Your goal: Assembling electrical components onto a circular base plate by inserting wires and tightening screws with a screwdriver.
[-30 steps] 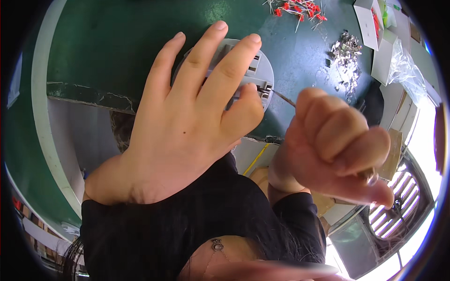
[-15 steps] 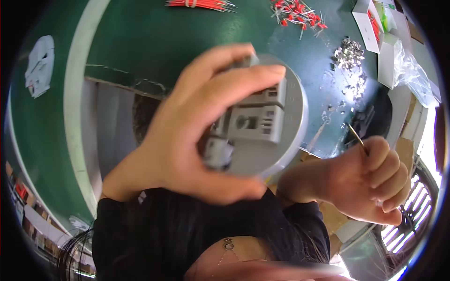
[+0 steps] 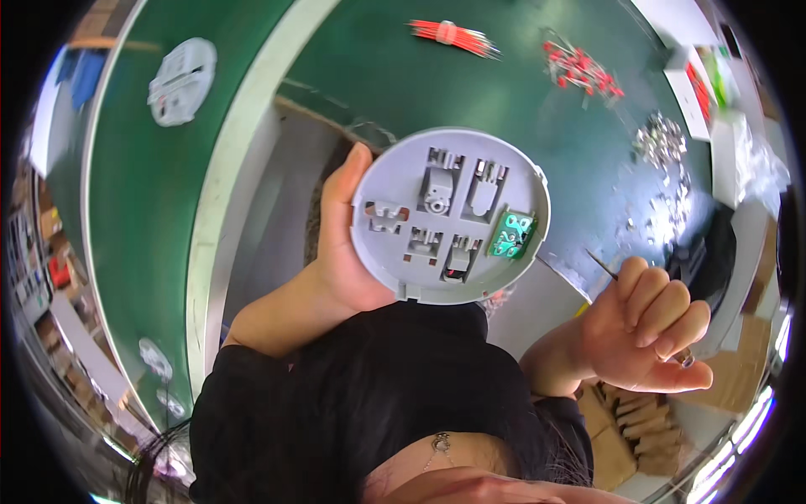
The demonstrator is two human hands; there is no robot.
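My left hand [image 3: 348, 252] grips the left edge of a round grey plastic housing [image 3: 395, 172], its fingers mostly hidden behind it. The hollow inner face is toward me, with several rectangular slots holding grey inserts and metal contacts. At the right of this face sits a small green circuit board [image 3: 512, 233]. To the right and apart from the housing, my right hand [image 3: 642, 328] is closed around a thin pointed metal tool [image 3: 602, 265]. The tool's tip sticks out past the index finger, pointing up and left; most of its length is hidden in the fist.
On the green table lie a bundle of red wires [image 3: 453, 36], loose red-headed parts [image 3: 581, 69] and a heap of small metal pieces [image 3: 661, 141]. White boxes [image 3: 687, 92] stand at the right. Another grey housing [image 3: 183, 81] lies on the green conveyor [image 3: 159, 235] at left.
The left hand has turned the housing over: the side with sockets was facing me, now the inner side with the circuit board shows. The right hand keeps hold of the tool.
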